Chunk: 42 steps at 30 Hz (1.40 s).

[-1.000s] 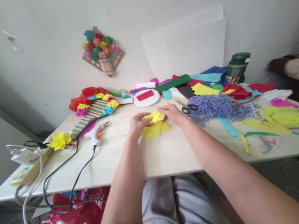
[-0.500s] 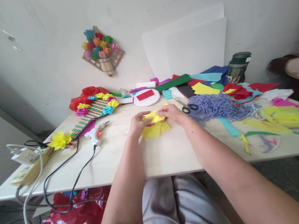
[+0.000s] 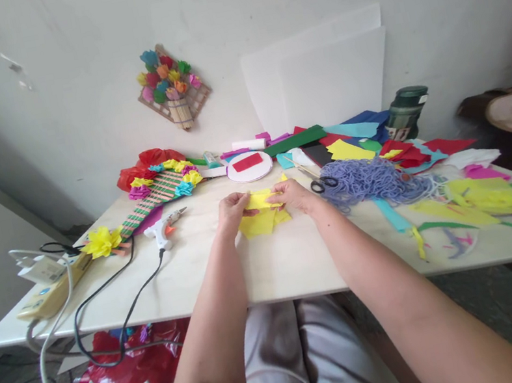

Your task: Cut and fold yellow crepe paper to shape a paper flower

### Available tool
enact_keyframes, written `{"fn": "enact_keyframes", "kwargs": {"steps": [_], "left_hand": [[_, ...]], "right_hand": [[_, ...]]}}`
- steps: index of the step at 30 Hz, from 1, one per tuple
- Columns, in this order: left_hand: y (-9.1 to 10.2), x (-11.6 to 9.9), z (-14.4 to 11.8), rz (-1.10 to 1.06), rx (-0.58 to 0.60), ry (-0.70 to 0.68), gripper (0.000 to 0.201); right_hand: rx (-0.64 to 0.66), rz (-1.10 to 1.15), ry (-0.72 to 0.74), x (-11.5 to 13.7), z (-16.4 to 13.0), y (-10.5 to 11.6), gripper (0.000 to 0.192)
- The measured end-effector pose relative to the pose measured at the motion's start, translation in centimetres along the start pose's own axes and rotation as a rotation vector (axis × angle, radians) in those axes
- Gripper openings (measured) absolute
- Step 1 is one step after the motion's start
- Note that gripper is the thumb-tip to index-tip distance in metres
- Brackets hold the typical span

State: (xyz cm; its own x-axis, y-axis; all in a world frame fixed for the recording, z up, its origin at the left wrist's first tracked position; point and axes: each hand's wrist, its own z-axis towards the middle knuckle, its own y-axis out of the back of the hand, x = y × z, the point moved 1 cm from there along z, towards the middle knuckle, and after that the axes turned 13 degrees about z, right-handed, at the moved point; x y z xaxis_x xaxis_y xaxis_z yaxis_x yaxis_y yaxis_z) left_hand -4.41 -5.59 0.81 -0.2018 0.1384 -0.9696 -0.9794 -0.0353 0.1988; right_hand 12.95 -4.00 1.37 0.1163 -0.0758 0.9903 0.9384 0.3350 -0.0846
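Note:
Between both hands a small piece of yellow crepe paper (image 3: 261,200) is stretched out flat. My left hand (image 3: 234,211) pinches its left end, and my right hand (image 3: 294,196) pinches the right end. Below it on the table lie more yellow paper pieces (image 3: 261,223), partly covered by the held one. A white oval card (image 3: 263,169) with a red paper rectangle (image 3: 247,162) on it rests just beyond my hands. Black-handled scissors (image 3: 323,184) lie to the right of my right hand, against a heap of purple yarn (image 3: 373,182).
A white glue gun (image 3: 160,233) with a black cord lies left, near a power strip (image 3: 56,293). Behind it is a woven fan shape (image 3: 155,196) edged with paper flowers. Coloured paper scraps (image 3: 485,200) and a dark green bottle (image 3: 408,113) occupy the right side.
The yellow paper, bunched between my fingers before, is now pulled out wider and flatter. My hands have moved slightly apart.

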Motion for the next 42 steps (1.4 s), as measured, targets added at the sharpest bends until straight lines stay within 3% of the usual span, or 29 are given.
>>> {"fn": "enact_keyframes", "kwargs": {"steps": [3, 10, 15, 20, 26, 31, 42], "left_hand": [[0.1, 0.0, 0.0, -0.031, -0.043, 0.005, 0.041], [-0.2, -0.1, -0.4, 0.026, 0.196, 0.013, 0.036], [-0.1, -0.1, -0.4, 0.008, 0.152, -0.004, 0.031], [-0.2, -0.1, -0.3, -0.012, 0.118, -0.026, 0.031], [-0.3, -0.3, -0.5, -0.008, 0.160, -0.020, 0.032], [-0.4, -0.1, -0.6, -0.019, 0.220, 0.004, 0.033], [-0.4, 1.1, -0.1, -0.027, 0.237, 0.070, 0.031]], "right_hand": [[-0.004, 0.000, -0.011, -0.1, 0.1, 0.1, 0.025], [0.027, 0.005, 0.028, -0.1, -0.1, -0.4, 0.025], [-0.014, 0.111, 0.072, 0.2, -0.2, -0.1, 0.034], [0.054, 0.154, -0.062, 0.2, -0.3, 0.0, 0.031], [0.094, 0.117, -0.045, -0.2, -0.2, -0.2, 0.025], [0.076, 0.118, -0.022, -0.5, 0.1, -0.2, 0.026], [0.022, 0.127, -0.051, -0.9, 0.2, -0.5, 0.024]]}}
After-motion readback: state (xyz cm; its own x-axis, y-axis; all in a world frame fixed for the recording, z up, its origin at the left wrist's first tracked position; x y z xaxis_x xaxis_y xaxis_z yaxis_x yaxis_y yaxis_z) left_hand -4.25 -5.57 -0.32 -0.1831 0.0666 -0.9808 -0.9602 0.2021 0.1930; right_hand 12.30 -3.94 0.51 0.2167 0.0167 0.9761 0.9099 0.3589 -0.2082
